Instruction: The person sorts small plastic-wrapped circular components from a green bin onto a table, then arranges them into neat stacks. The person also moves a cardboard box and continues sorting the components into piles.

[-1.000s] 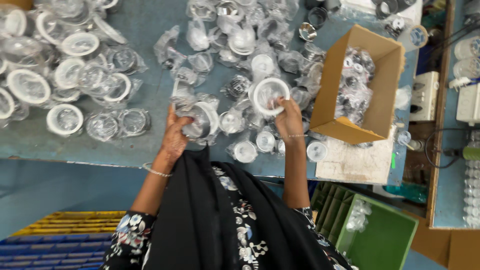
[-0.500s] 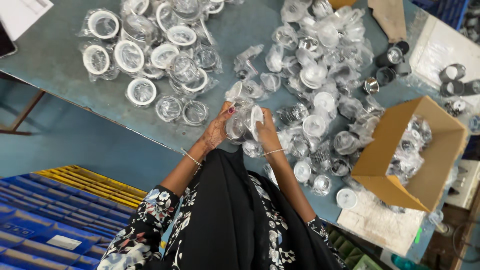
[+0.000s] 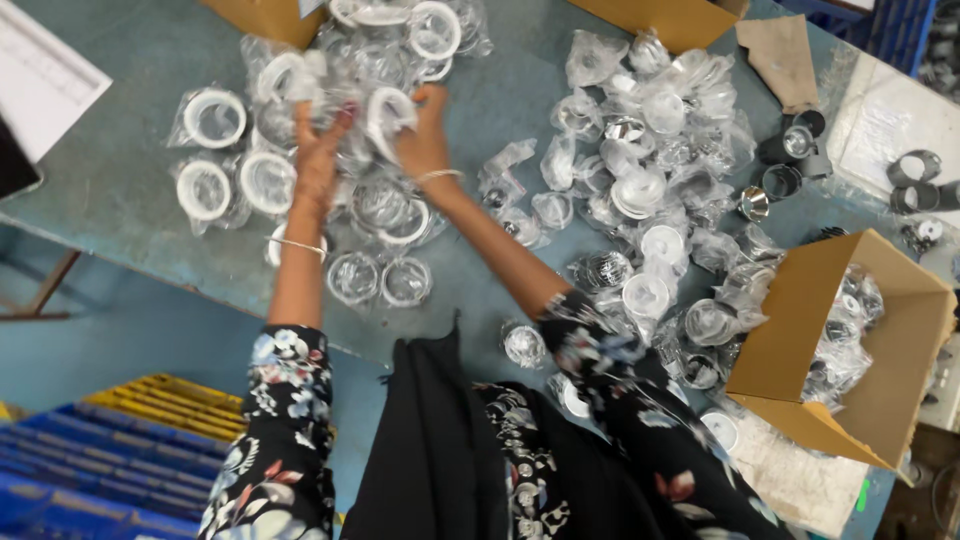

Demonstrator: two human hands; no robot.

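Table edge [image 3: 150,255] runs near my elbows; bare blue-grey surface [image 3: 110,190] lies open at far left, and a clear strip [image 3: 500,110] splits the two heaps. Bagged white rings [image 3: 215,118] crowd the left pile. My left hand [image 3: 318,155] rests flat among them, fingers spread and loose, gripping nothing I can see. The bagged ring [image 3: 388,112], white under clear wrap, sits atop that pile. My right hand [image 3: 425,140] pinches it, fingers closed on the plastic. Right: loose bagged parts [image 3: 650,190], open cardboard box [image 3: 850,350].
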